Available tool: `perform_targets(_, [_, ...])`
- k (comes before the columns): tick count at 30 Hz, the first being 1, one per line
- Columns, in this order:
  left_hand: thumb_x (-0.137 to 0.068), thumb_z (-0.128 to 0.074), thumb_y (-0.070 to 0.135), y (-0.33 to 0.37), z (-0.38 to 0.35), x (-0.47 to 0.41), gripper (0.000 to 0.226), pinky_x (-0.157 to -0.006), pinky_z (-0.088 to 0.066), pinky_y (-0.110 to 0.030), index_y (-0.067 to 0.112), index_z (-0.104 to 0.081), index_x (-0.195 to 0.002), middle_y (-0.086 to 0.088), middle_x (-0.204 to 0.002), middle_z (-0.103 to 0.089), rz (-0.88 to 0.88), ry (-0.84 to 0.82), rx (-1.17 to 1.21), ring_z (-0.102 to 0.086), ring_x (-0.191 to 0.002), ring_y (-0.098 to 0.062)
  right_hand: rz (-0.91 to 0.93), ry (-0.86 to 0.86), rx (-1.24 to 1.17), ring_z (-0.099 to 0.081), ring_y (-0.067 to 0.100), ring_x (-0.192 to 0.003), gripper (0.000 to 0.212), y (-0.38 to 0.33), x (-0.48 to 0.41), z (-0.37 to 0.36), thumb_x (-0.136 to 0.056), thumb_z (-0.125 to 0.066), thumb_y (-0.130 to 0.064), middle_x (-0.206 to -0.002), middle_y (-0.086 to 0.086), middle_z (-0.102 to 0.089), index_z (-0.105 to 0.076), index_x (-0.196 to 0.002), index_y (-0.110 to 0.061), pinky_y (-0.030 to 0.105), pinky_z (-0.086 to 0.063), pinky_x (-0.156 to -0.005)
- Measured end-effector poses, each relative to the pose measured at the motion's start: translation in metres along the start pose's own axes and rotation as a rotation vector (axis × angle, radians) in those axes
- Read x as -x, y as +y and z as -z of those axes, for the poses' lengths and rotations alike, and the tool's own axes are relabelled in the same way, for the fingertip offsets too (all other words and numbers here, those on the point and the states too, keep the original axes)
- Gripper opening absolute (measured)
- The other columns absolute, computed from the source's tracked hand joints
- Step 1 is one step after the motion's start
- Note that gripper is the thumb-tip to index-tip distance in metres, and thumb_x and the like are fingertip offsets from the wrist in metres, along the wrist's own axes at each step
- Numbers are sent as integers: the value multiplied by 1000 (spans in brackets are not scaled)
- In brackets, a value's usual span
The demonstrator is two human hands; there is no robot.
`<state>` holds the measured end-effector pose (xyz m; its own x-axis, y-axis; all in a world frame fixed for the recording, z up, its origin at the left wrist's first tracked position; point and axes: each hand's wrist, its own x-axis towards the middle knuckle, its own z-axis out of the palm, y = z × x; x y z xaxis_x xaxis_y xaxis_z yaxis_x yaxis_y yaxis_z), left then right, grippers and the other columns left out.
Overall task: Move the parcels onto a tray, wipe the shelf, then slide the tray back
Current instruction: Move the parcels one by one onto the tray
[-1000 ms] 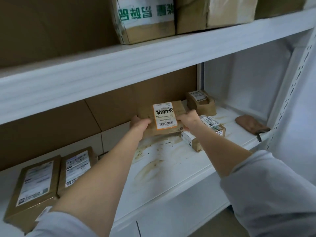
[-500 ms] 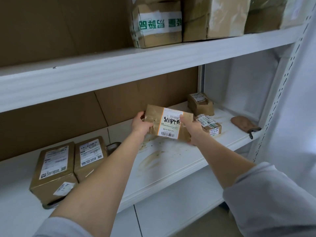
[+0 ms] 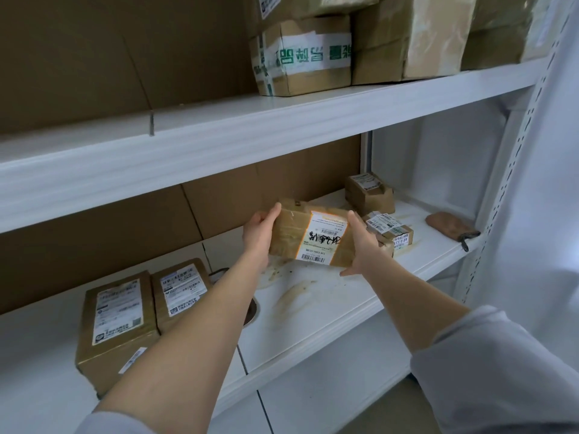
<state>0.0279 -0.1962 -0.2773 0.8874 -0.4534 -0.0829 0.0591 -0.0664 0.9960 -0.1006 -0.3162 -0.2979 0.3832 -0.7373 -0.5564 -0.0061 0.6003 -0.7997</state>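
Head view. We see the held parcel (image 3: 310, 236) lifted clear of the shelf (image 3: 344, 302), spanned between the left grip (image 3: 258, 234) and the right grip (image 3: 360, 249), each grasping one short end. Its long axis runs left to right between the two grips, with the label facing us and the right end a little lower.

What we take to be the tray (image 3: 253, 311) shows only as a curved metal rim beside the left forearm. It lies to the left of the held parcel and nearer to us. A large labelled parcel (image 3: 117, 317) and a narrower labelled parcel (image 3: 181, 292) appear to rest on it.

We judge the coming move to be a carry leftward and toward us, led by the left grip, which is nearer the tray.

A rear small parcel (image 3: 368, 192) and a flat small parcel (image 3: 391, 233) sit on the shelf just right of the right grip. A brown cloth (image 3: 448, 225) lies at the far right, well apart. Brown stains (image 3: 294, 294) mark the shelf below the held parcel.
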Motion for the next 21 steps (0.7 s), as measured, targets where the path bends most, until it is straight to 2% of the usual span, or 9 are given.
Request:
perform_targets(2, [-80, -67, 53, 2, 7, 0, 34, -88, -50, -37, 25, -53, -93, 11, -91, -55, 54, -28, 33, -51, -88, -11, 5, -20, -18, -42, 37, -125, 82, 6, 2, -4, -79, -67, -54, -139, 8, -41, -27, -146, -28, 59, -43, -92])
perform_targets(4, [-77, -70, 52, 0, 12, 0, 48, -91, -52, -40, 22, -56, -111, 7, -106, -60, 81, -48, 51, -54, -85, -9, 27, -15, -33, -46, 32, -109, 74, 10, 4, -8, -81, -67, -46, -121, 6, -47, -31, -142, -27, 52, -44, -81])
perform_targets(5, [-77, -71, 50, -2, 13, -1, 47, -92, -52, -43, 20, -58, -111, 4, -108, -62, 92, -48, 55, -55, -83, -8, 38, -6, -34, -45, 31, -104, 72, 11, 4, -9, -81, -67, -44, -114, 6, -47, -32, -142, -27, 51, -44, -80])
perform_targets(8, [-81, -70, 42, -4, 16, 3, 34, -91, -52, -42, 16, -58, -100, 4, -91, -59, 155, -52, 102, -53, -75, -6, 64, 16, -34, -45, 30, -100, 69, 14, 5, -11, -83, -64, -41, -97, 6, -46, -30, -142, -27, 50, -43, -80])
perform_targets(11, [-79, -68, 47, -10, 21, 3, 51, -90, -53, -42, 15, -57, -116, 0, -93, -60, 247, -90, 123, -58, -80, -14, 70, 15, -28, -50, 30, -102, 71, 17, 6, -15, -80, -65, -41, -108, 8, -50, -30, -141, -31, 49, -48, -79])
perform_targets(14, [-83, -62, 50, -14, 26, 5, 33, -94, -51, -43, 20, -58, -96, -4, -96, -60, 322, -192, 132, -61, -91, -22, 77, 34, 20, -54, 30, -102, 73, 18, 9, -16, -76, -65, -44, -116, 8, -53, -33, -140, -31, 48, -52, -78])
perform_targets(16, [-83, -62, 53, -16, 29, 7, 34, -95, -51, -44, 20, -53, -88, -8, -99, -58, 387, -238, 113, -60, -103, -27, 91, 23, 55, -56, 26, -93, 69, 16, 10, -14, -76, -65, -45, -111, 7, -56, -37, -138, -30, 40, -51, -64])
perform_targets(18, [-80, -63, 55, -18, 29, 10, 41, -90, -53, -43, 18, -51, -91, -13, -102, -59, 435, -270, 81, -61, -104, -30, 111, 22, 90, -53, 22, -80, 60, 11, 7, -8, -81, -63, -43, -98, 6, -57, -40, -134, -26, 35, -45, -55])
perform_targets(21, [-78, -66, 57, -19, 24, 10, 46, -88, -53, -44, 16, -48, -89, -17, -104, -59, 471, -273, 62, -61, -102, -31, 137, 27, 72, -55, 21, -78, 58, 6, 0, -2, -81, -63, -46, -92, 5, -58, -44, -131, -24, 36, -48, -63])
